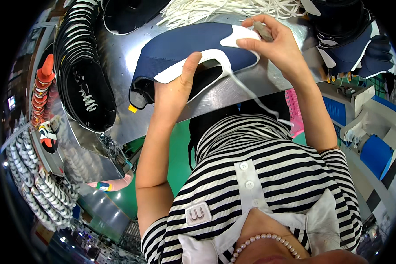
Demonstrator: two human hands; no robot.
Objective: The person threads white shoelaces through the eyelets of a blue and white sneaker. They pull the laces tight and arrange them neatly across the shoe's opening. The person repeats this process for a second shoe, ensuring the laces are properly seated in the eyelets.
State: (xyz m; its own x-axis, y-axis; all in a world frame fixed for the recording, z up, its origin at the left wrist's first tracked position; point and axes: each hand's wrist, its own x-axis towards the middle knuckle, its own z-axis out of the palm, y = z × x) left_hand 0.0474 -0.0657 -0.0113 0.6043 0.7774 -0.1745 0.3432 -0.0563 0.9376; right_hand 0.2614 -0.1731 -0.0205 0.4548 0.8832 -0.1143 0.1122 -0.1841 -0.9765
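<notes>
A navy blue shoe upper (180, 46) with white trim lies tilted over the metal table in front of me. My left hand (176, 90) grips it at the collar opening, thumb on the white edging and the other fingers hidden inside. At the white end of the upper is my right hand (275, 44), its thumb at the white patch. Its curled fingers hold a small grey-brown piece (263, 31) whose kind I cannot make out. A white lace (255, 99) hangs from the white edging down over the table's near edge.
White laces (233, 12) lie heaped at the back. A long row of nested black uppers (86, 83) stands on the left, and more navy uppers (345, 50) are piled on the right. A pink basket (295, 112) is below the table edge (198, 112).
</notes>
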